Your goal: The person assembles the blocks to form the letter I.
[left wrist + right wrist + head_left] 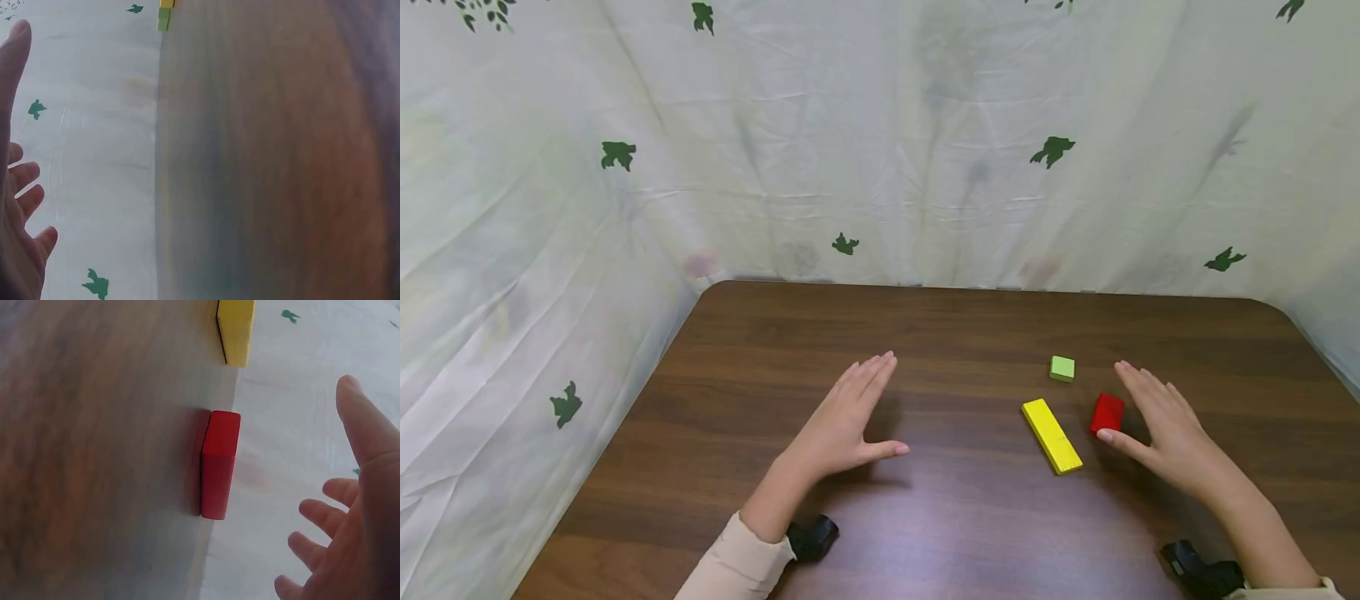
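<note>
My left hand (842,425) is held over the left half of the table with straight fingers and the thumb spread; nothing is in it. On the right, my right hand (1172,437) hovers beside a red block (1107,412), thumb apart from the fingers, and holds nothing. In the right wrist view the red block (219,465) lies on the tabletop, apart from the hand (362,512). Left of it lies a long yellow block (1052,436), set at a slant. Behind both sits a small light green block (1062,368).
The brown wooden table (940,517) has rounded far corners. A white cloth (880,150) printed with green leaf shapes hangs behind it and along its left side. Each wrist wears a black device (814,539).
</note>
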A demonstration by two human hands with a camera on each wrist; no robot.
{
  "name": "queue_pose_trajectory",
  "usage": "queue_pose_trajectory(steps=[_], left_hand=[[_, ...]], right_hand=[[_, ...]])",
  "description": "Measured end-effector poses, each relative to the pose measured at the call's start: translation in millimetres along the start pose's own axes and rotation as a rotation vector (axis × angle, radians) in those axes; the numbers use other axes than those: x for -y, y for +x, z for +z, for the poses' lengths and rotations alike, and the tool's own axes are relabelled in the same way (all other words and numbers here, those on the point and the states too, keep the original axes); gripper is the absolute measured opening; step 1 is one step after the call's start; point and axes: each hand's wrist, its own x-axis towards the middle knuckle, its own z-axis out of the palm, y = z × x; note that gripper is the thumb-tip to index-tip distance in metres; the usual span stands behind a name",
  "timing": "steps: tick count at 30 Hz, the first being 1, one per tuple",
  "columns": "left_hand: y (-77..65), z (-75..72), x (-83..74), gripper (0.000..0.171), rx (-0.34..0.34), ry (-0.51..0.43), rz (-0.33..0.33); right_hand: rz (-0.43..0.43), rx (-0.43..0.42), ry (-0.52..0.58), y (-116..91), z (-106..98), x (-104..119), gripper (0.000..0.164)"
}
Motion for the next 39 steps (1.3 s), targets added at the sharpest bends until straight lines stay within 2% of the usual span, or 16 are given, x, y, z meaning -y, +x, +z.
queue_pose_trajectory(steps=[9, 17, 27, 39], left_hand=[[4.2, 11.4, -6.6, 0.097, -0.051, -0.062, 0.019], [9.1, 22.9, -14.7, 0.097, -0.052, -0.129, 0.012], [12.3, 33.4, -24.4, 0.098, -0.031, -0.193, -0.012], [17.6, 44.9, -37.4, 0.1, 0.011, -0.249, -0.041]], right_hand=[[0.078, 0.034, 0.118, 0, 0, -5, 0.09], [0.14, 0.055, 0.168, -3, 2, -10, 0.089], [0.119, 0.003, 0.203, -5, 10, -17, 0.087], [0.118, -0.02, 0.199, -7, 19, -25, 0.082]])
